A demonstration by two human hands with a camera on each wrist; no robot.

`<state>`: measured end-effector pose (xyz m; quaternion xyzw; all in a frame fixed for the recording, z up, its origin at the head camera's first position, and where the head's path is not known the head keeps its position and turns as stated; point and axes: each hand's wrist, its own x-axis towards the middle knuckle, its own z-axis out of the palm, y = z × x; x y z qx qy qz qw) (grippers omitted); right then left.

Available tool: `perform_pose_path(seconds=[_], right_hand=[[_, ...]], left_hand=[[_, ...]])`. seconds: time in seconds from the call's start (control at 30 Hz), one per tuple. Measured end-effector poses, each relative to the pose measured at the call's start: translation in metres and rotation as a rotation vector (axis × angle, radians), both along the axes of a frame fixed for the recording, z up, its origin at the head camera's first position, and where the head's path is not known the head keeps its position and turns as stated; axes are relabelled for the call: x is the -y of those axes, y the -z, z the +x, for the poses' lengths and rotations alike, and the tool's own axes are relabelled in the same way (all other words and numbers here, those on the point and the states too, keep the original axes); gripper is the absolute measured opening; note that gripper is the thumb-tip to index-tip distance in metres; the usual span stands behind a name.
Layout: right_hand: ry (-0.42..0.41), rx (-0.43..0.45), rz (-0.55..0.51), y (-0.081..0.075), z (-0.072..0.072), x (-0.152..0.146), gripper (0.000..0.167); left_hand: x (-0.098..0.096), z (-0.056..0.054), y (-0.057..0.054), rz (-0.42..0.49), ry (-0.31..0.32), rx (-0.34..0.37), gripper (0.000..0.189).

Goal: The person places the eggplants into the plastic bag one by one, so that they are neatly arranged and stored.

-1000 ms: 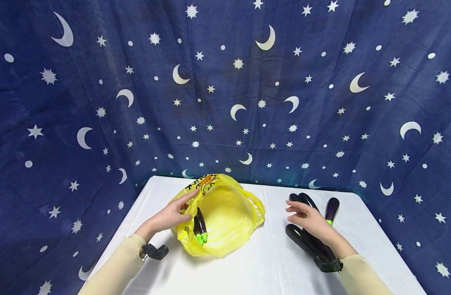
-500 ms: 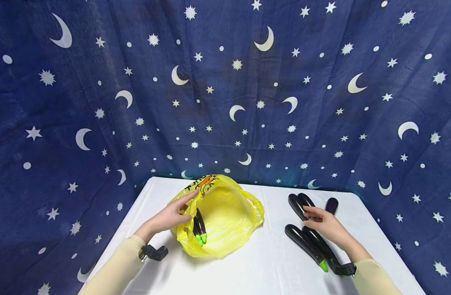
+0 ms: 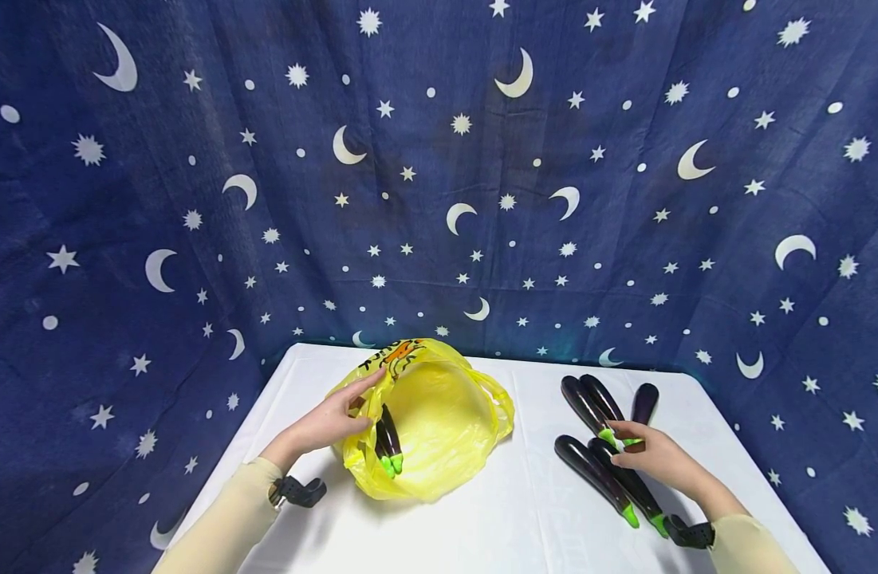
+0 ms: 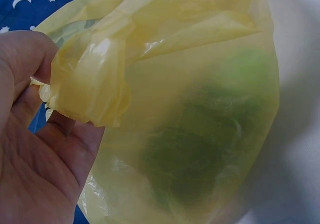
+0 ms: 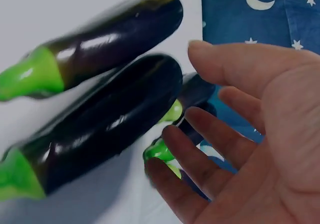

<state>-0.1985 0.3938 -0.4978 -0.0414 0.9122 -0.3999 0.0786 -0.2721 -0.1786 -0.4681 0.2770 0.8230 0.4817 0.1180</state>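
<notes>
My left hand (image 3: 328,420) grips the left rim of a yellow plastic bag (image 3: 453,430), crumpled film between thumb and fingers in the left wrist view. The bag's mouth gapes towards me. Inside, two dark eggplants (image 3: 388,434) with green stems lie at the left; dark shapes show through the film from outside. On the right, my right hand (image 3: 664,461) hovers with parted fingers over a group of eggplants. Nearest its thumb is the upper end of one eggplant (image 5: 110,116); another eggplant (image 5: 120,36) lies alongside. Its palm holds nothing.
Farther back on the white table (image 3: 510,510) lie two eggplants (image 3: 580,399) side by side, with a single eggplant (image 3: 645,401) to their right. A dark blue curtain (image 3: 410,199) with moons and stars stands behind the table and at its sides.
My right hand has moved right and towards me, down from above the far eggplants, uncovering them. The left hand and the bag have stayed in place.
</notes>
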Motion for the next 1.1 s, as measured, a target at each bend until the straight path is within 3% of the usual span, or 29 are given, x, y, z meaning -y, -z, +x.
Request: perform_pose_path(seconds=[0.2, 0.43, 1.1], right_hand=[[-0.053, 0.039, -0.001, 0.002, 0.004, -0.009, 0.074], [-0.077, 0.093, -0.022, 0.002, 0.007, -0.015, 0.078], [-0.064, 0.228, -0.081, 0.008, 0.012, -0.028, 0.076]], left_hand=[[0.0, 0.0, 0.001, 0.008, 0.018, -0.025, 0.084], [0.001, 0.001, 0.001, 0.009, 0.004, 0.004, 0.085], [0.001, 0.002, -0.001, 0.001, 0.001, 0.008, 0.086]])
